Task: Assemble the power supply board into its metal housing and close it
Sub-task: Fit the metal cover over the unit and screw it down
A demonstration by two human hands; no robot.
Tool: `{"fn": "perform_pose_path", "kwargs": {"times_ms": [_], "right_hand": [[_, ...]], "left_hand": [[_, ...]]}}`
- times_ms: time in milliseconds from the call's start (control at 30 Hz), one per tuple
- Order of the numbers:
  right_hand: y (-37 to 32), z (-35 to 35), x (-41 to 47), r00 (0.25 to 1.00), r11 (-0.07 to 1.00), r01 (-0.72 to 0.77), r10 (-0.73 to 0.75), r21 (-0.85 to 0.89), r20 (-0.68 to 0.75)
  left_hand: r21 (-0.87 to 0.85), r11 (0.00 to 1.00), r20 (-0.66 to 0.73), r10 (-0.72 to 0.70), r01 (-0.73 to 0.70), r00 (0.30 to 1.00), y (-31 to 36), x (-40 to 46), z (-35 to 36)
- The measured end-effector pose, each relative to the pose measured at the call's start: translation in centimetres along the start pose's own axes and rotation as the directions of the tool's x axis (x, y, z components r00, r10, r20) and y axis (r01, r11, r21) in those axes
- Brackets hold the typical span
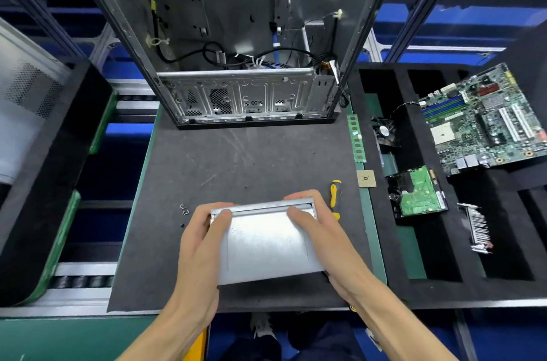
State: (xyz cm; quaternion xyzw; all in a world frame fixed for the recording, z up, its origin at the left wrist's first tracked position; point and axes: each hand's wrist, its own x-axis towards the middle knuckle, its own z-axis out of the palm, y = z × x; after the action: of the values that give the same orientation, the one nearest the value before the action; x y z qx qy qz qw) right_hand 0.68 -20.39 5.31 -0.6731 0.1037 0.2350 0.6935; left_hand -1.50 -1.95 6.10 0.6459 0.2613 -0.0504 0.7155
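Note:
The silver metal power supply housing (266, 245) lies on the dark grey mat (236, 165) near its front edge, its flat lid facing up. My left hand (201, 239) grips its left side, thumb on the top near the far edge. My right hand (319, 230) grips its right side, fingers curled over the far right corner and thumb on the lid. The board inside is hidden by the lid. A few small black screws (183, 209) lie on the mat just left of the housing.
A yellow-and-black screwdriver (335, 195) lies right of the housing. An open computer case (242, 94) stands at the mat's far edge. A black foam tray (414, 242) on the right holds a motherboard (485, 121), hard drive (417, 192), fan, RAM stick (356, 138) and CPU (366, 178).

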Motion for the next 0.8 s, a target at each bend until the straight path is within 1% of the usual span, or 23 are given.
{"fn": "perform_pose_path", "kwargs": {"times_ms": [200,267,367,433,500,600,667,733,800], "right_hand": [[0.2,0.8,0.0,0.987,0.992,0.124,-0.127,-0.037,-0.1],[0.3,0.8,0.1,0.985,0.991,0.131,-0.135,-0.038,-0.11],[0.3,0.7,0.3,0.99,0.991,0.106,-0.112,-0.075,-0.084],[0.3,0.3,0.4,0.997,0.996,0.067,-0.069,-0.063,-0.035],[0.6,-0.6,0.2,0.997,0.998,0.054,-0.052,-0.032,0.055],[1.7,-2.1,-0.3,0.961,0.977,0.19,-0.164,-0.1,0.223],[2.7,-2.7,-0.4,0.93,0.947,0.265,-0.201,-0.182,0.309],[3.3,-3.2,-0.2,0.912,0.91,0.32,-0.22,-0.263,0.347],[3.5,-3.5,0.2,0.902,0.875,0.379,-0.276,-0.301,0.333]], "left_hand": [[-0.04,0.998,-0.039,0.036,-0.038,0.999,-0.2,-0.2,0.2],[-0.042,0.998,-0.056,0.049,-0.051,0.997,-0.3,-0.1,0.2],[-0.033,0.997,-0.056,0.066,-0.067,0.996,-0.4,0.1,0.2],[-0.035,0.997,-0.04,0.073,-0.074,0.997,-0.2,0.1,0.2],[-0.025,0.996,-0.036,0.084,-0.085,0.996,-0.2,0.0,0.2],[-0.011,0.994,-0.044,0.105,-0.106,0.993,-0.2,0.0,0.1],[-0.001,0.993,-0.048,0.122,-0.122,0.991,-0.3,0.1,0.1],[0.019,0.99,-0.033,0.142,-0.142,0.989,-0.3,0.1,0.1],[0.031,0.985,-0.01,0.173,-0.173,0.985,-0.2,0.2,0.0]]}}
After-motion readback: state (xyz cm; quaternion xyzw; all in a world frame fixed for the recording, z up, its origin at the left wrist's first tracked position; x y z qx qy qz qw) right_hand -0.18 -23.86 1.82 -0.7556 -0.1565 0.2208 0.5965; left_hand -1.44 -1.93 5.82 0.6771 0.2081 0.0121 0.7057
